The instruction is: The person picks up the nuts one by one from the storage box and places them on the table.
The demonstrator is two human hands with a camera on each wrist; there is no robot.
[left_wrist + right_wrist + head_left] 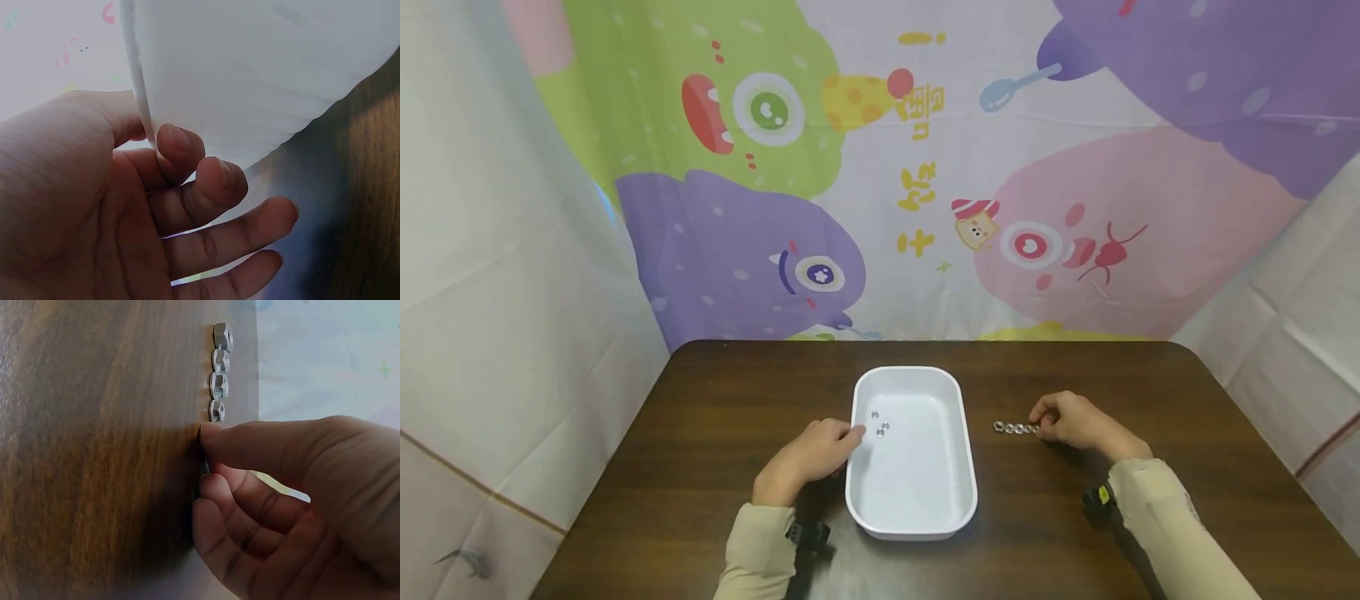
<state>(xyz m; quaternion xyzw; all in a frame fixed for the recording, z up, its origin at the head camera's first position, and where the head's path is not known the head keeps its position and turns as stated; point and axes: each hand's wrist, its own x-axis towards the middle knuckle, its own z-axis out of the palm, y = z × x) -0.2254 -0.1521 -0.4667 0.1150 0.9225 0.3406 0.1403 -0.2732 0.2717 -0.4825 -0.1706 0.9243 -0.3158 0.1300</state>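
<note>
A white rectangular tray [917, 527] stands on the table, three small metal nuts [881, 432] lying inside near its left wall. My left hand [812, 457] grips the tray's left rim, thumb over the edge and fingertips against the outer wall [250, 81]. To the right of the tray, several hex nuts [1009, 428] form a row on the wood, seen close up in the right wrist view [219, 385]. At the row's right end my right hand [1078, 425] pinches a nut [1037, 428] between thumb and fingers. Those fingers mostly hide it in the right wrist view.
The dark wooden table [737, 383] has rounded far corners. Behind it hangs a curtain [895, 308] printed with cartoon monsters, and pale sheets [512, 250] close off the sides. Each wrist carries a small black camera [808, 535].
</note>
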